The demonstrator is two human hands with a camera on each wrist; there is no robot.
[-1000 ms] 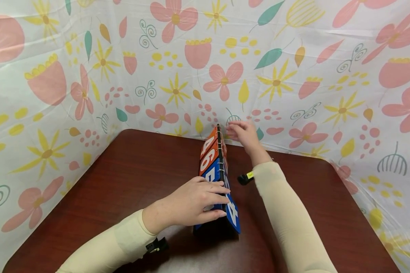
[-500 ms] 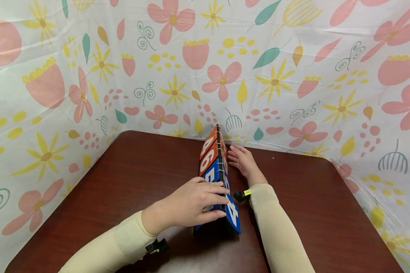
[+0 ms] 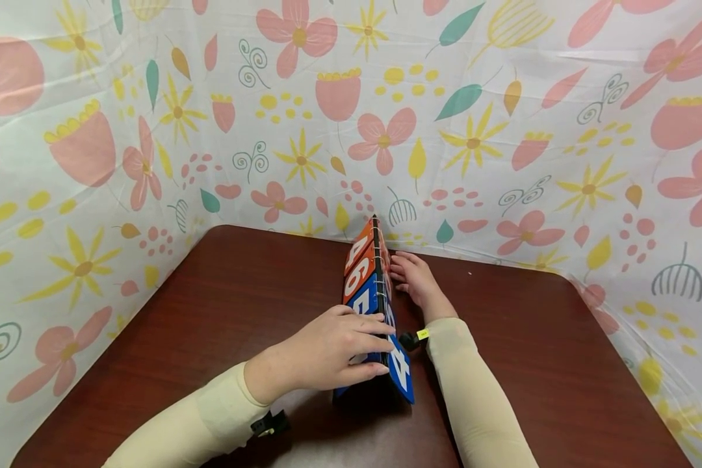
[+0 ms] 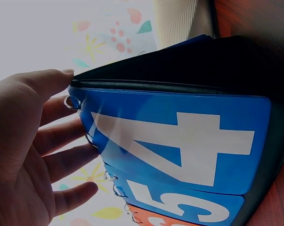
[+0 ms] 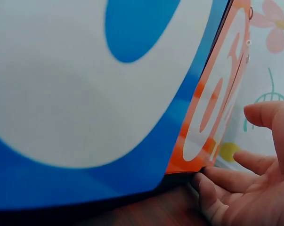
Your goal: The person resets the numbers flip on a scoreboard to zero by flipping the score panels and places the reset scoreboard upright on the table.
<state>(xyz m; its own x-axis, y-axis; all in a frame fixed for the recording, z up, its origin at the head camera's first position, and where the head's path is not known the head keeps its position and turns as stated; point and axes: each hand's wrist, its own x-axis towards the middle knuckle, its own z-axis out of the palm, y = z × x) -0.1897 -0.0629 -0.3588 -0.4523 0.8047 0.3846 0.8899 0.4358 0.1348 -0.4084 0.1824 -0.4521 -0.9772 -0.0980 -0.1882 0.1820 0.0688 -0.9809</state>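
Note:
A tabletop flip scoreboard point(image 3: 359, 273) stands like a tent, its ringed ridge pointing away from me. Orange and blue cards with white numbers hang on both faces. Across the near end of the ridge rests my left hand point(image 3: 327, 344), fingers spread over the top. In the left wrist view, the thumb of that left hand point(image 4: 19, 127) touches the ridge's end, beside a blue card point(image 4: 245, 113) with a 4. My right hand point(image 3: 416, 283) is low at the far right side. In the right wrist view, its fingertips are right at the base's bottom corner, below an orange card point(image 5: 179, 157).
The scoreboard stands on a dark red-brown table point(image 3: 257, 279). A white curtain point(image 3: 474, 58) with a floral print rises close behind the table and along its sides. Small black wrist cameras point(image 3: 271, 424) hang from both sleeves.
My right hand has come down from above the scoreboard's far end to beside its right face, low near the table. The left hand has stayed on the ridge.

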